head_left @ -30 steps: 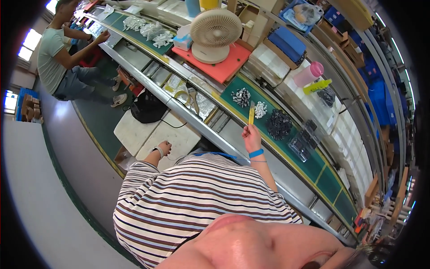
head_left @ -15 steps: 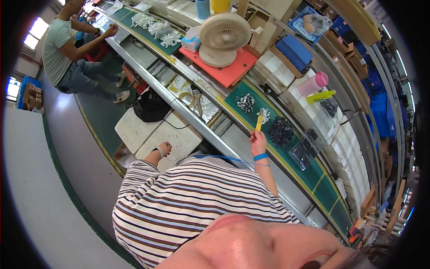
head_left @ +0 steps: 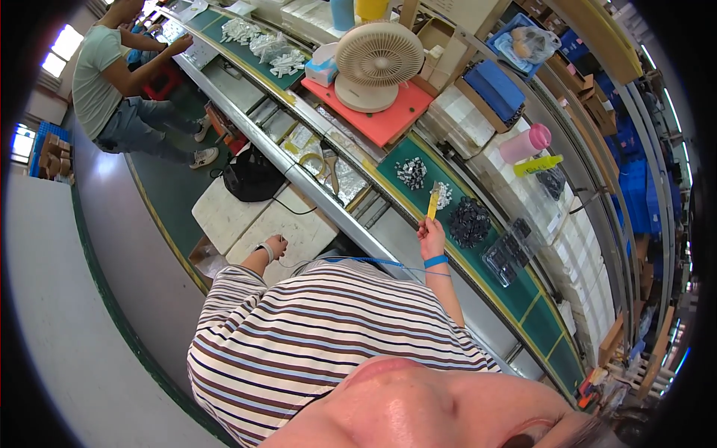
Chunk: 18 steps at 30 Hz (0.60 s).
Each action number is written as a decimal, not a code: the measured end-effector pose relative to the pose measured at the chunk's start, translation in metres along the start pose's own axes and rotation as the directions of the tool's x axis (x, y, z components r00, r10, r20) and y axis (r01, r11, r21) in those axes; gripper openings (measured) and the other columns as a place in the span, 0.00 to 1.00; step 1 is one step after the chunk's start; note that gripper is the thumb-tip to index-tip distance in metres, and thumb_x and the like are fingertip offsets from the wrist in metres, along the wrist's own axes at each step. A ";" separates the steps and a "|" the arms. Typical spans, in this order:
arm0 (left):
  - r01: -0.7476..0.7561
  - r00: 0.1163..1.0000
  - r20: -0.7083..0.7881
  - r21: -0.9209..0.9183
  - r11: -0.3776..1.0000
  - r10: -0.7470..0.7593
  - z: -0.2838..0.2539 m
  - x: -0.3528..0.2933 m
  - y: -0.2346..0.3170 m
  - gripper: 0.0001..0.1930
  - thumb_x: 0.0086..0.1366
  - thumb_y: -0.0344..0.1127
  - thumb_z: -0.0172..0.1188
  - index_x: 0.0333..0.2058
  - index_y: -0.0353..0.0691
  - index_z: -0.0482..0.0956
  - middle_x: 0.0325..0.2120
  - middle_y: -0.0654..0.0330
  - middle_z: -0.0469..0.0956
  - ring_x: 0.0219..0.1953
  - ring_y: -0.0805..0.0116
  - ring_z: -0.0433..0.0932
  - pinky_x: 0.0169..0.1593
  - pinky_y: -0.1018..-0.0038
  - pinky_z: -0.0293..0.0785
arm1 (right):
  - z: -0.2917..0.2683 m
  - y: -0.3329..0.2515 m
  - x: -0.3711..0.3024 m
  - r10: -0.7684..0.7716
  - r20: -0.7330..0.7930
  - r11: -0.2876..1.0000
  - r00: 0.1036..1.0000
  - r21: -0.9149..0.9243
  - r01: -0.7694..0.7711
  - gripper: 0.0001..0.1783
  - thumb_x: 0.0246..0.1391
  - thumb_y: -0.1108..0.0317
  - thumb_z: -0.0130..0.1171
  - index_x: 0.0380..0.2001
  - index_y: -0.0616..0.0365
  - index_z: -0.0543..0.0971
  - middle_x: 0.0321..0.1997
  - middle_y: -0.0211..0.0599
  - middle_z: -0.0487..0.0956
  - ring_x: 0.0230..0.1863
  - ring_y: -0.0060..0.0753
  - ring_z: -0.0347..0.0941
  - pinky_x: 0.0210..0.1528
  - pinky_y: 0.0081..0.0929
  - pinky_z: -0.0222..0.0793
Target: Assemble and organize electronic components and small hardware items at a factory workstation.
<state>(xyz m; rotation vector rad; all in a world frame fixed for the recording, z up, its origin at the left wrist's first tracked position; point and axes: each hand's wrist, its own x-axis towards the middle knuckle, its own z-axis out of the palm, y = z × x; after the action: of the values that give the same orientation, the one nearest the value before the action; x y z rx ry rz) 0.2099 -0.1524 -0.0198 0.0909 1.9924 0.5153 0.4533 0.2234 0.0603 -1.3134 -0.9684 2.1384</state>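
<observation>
Two clear trays (head_left: 506,254) on the green worktop (head_left: 523,287), dark parts in their pockets; loose dark parts pile (head_left: 469,221) just beside, pale parts pile (head_left: 444,196) near it; right hand (head_left: 431,228) raised over the worktop, grip closed on a yellow tool (head_left: 432,201), tip up, blue strap (head_left: 435,261) on the wrist; left hand (head_left: 275,246) down by the white boxes (head_left: 254,224), fingers curled, can't tell if it's holding anything; fan (head_left: 377,63) on red mat (head_left: 388,119) well apart.
</observation>
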 end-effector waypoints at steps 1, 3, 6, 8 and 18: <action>0.000 1.000 -0.001 -0.001 1.000 0.000 0.000 0.000 0.000 0.14 0.59 0.38 0.45 0.38 0.35 0.69 0.29 0.56 0.75 0.26 0.65 0.76 0.23 0.72 0.71 | 0.000 0.000 0.001 0.003 0.002 1.000 1.000 -0.001 -0.003 0.06 0.54 0.65 0.48 0.32 0.54 0.71 0.23 0.26 0.72 0.21 0.15 0.64 0.22 0.15 0.62; 0.001 1.000 -0.004 -0.005 1.000 -0.001 0.000 0.000 -0.001 0.14 0.59 0.38 0.45 0.38 0.35 0.69 0.29 0.56 0.75 0.27 0.65 0.76 0.23 0.73 0.71 | 0.000 0.000 0.002 0.011 0.007 1.000 1.000 -0.001 -0.011 0.06 0.54 0.65 0.48 0.32 0.53 0.71 0.23 0.26 0.72 0.21 0.15 0.64 0.22 0.15 0.62; 0.012 1.000 -0.001 -0.014 1.000 -0.012 0.000 0.000 -0.001 0.14 0.59 0.38 0.45 0.38 0.35 0.69 0.29 0.56 0.75 0.27 0.65 0.76 0.23 0.73 0.71 | 0.004 -0.001 0.002 0.025 0.001 1.000 1.000 0.009 -0.025 0.05 0.53 0.65 0.49 0.30 0.53 0.71 0.22 0.26 0.72 0.20 0.14 0.63 0.21 0.13 0.61; 0.016 1.000 -0.002 -0.019 1.000 -0.016 0.001 -0.001 -0.001 0.13 0.59 0.38 0.44 0.38 0.35 0.69 0.29 0.56 0.75 0.27 0.65 0.76 0.23 0.72 0.71 | 0.007 -0.002 0.001 0.030 -0.007 0.999 1.000 0.015 -0.029 0.05 0.53 0.65 0.50 0.29 0.53 0.70 0.22 0.26 0.72 0.19 0.13 0.62 0.20 0.12 0.60; 0.023 1.000 0.003 -0.024 0.999 -0.023 0.002 -0.002 0.000 0.12 0.59 0.38 0.45 0.36 0.36 0.69 0.28 0.57 0.75 0.26 0.66 0.76 0.23 0.73 0.71 | 0.008 -0.001 0.002 0.067 -0.006 0.998 0.998 -0.017 -0.067 0.05 0.53 0.65 0.49 0.29 0.53 0.70 0.22 0.26 0.72 0.19 0.14 0.63 0.20 0.13 0.60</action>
<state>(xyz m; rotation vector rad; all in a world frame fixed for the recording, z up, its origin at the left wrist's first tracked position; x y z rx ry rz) 0.2132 -0.1527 -0.0188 0.0532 1.9820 0.5243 0.4458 0.2230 0.0627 -1.3779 -0.9552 2.1796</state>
